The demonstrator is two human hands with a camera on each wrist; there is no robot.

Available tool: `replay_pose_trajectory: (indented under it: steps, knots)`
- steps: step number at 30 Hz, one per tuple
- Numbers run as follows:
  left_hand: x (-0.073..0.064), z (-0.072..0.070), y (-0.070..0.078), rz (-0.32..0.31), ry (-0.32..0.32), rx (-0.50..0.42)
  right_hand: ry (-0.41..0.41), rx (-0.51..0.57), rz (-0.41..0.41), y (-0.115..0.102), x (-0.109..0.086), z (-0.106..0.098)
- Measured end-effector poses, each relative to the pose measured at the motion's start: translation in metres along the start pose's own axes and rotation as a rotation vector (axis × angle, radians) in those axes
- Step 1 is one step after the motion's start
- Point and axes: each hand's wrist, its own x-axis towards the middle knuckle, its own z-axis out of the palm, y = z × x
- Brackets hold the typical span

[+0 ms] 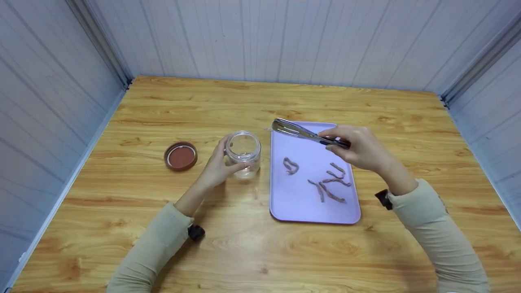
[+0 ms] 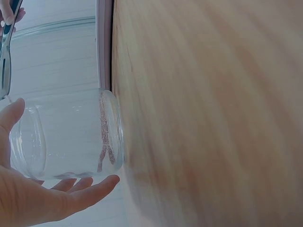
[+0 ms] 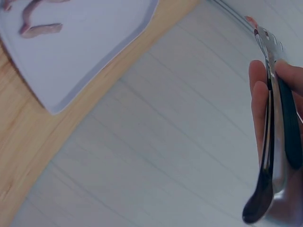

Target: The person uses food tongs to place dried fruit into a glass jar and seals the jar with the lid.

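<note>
My left hand (image 1: 217, 167) holds a clear jar (image 1: 243, 152) around its side. The jar stands upright and uncapped on the table. In the left wrist view, brown strips (image 2: 104, 137) show through its base end; I cannot tell whether they lie inside or behind it. My right hand (image 1: 360, 148) grips metal tongs (image 1: 299, 132) with dark handles above the far end of the purple tray (image 1: 281, 205). A small reddish bit (image 3: 251, 20) appears by the tongs' tip in the right wrist view. Several brown, meat-like strips (image 1: 331, 193) lie on the tray.
A reddish-brown screw lid (image 1: 181, 156) lies inside up on the wooden table (image 1: 203, 101), left of the jar. White panelled walls (image 1: 264, 40) enclose the table's back and sides.
</note>
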Motion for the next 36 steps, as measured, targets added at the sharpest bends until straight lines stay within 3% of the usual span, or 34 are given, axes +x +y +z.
replay_pose_trajectory:
  steps: [6, 10, 13, 17, 22, 27, 36]
  knots:
    - [0.004, 0.001, -0.011, 0.004, 0.012, 0.022, -0.007, 0.025, -0.034, -0.005, 0.012, 0.012]
    - [-0.003, 0.000, 0.008, -0.006, 0.003, 0.011, -0.016, 0.050, -0.050, -0.008, 0.020, 0.022]
    - [-0.003, -0.001, 0.007, -0.013, 0.009, 0.011, -0.029, 0.081, -0.054, -0.010, 0.024, 0.030]
    - [0.004, 0.001, -0.012, -0.006, 0.017, 0.014, -0.043, 0.103, -0.058, -0.011, 0.027, 0.040]
    - [0.003, 0.000, -0.012, 0.009, 0.008, -0.003, -0.042, 0.089, -0.069, -0.011, 0.026, 0.048]
    - [0.003, 0.000, -0.010, 0.009, 0.003, 0.000, -0.023, 0.084, -0.059, -0.009, 0.022, 0.044]
    - [0.004, 0.001, -0.010, 0.001, 0.010, 0.028, 0.047, 0.031, -0.036, -0.005, 0.007, 0.014]
